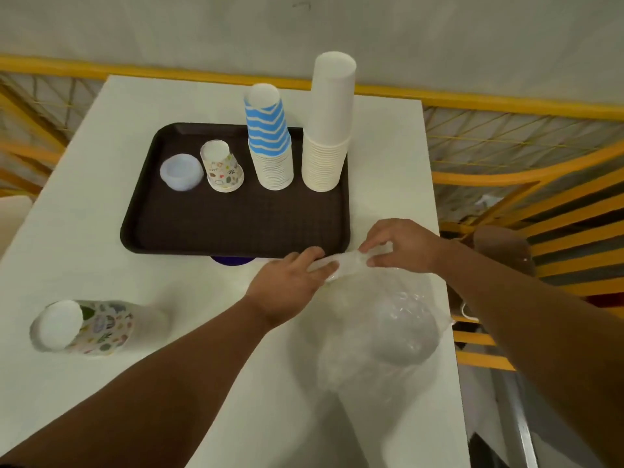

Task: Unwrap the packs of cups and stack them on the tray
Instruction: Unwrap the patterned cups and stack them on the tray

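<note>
On the white table in front of me sits the dark brown tray, and it carries four things, all upside down in a row along its far half: a small translucent cup at the left, a leaf-patterned cup touching it, then a stack with blue zigzag cups on top of white ones, and the tallest, a plain white stack, at the tray's right edge. Near the right edge of the table, just short of the tray's near rim, lies the pack of clear cups in its crinkled plastic wrap, its long axis running away from me with the twisted end toward the tray. My left hand pinches that gathered end with curled fingers, and my right hand pinches the same twist from the other side, fingertips bent around the film. Off to my left, well apart, a wrapped pack of patterned cups lies on its side, its white end facing left.
</note>
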`<act>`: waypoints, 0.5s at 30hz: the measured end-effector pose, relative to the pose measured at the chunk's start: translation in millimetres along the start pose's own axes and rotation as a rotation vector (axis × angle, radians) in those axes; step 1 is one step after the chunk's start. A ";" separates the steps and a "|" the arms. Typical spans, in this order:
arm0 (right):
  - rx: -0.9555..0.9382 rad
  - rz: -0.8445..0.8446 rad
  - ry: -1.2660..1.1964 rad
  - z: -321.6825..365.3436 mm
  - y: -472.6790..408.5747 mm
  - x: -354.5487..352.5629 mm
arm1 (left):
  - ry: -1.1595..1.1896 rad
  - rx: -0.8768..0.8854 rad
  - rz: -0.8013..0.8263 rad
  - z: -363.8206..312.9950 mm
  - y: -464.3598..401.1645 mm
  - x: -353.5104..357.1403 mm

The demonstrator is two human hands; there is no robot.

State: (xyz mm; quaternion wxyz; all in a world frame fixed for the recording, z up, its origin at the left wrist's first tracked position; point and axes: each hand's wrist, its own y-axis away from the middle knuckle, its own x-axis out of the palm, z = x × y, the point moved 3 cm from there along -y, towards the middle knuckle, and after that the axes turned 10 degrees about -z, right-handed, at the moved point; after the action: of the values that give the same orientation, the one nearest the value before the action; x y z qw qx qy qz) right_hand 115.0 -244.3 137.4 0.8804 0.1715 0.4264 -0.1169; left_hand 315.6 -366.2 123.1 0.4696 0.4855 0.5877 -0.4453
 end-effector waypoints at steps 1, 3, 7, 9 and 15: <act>-0.023 -0.012 0.013 -1.8 -1.7 3.1 | 0.002 0.017 -0.017 1.2 2.0 4.5; -0.047 -0.021 0.045 -5.2 -4.5 11.1 | -0.006 0.024 -0.018 1.7 3.6 12.2; -0.066 -0.053 0.119 -9.7 -8.8 25.2 | -0.004 -0.051 0.078 -2.0 -1.2 22.9; -0.042 -0.085 0.123 -9.8 -10.0 27.0 | 0.010 -0.075 0.035 -3.1 -2.6 25.2; 0.128 -0.129 0.139 -12.1 -27.1 31.9 | 0.006 -0.051 -0.056 -1.4 1.6 33.5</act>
State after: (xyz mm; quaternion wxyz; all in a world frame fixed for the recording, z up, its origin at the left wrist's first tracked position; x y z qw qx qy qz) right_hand 116.3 -266.0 99.7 0.8266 0.2073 0.4881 -0.1883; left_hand 314.1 -359.4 90.2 0.4675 0.4579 0.6136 -0.4419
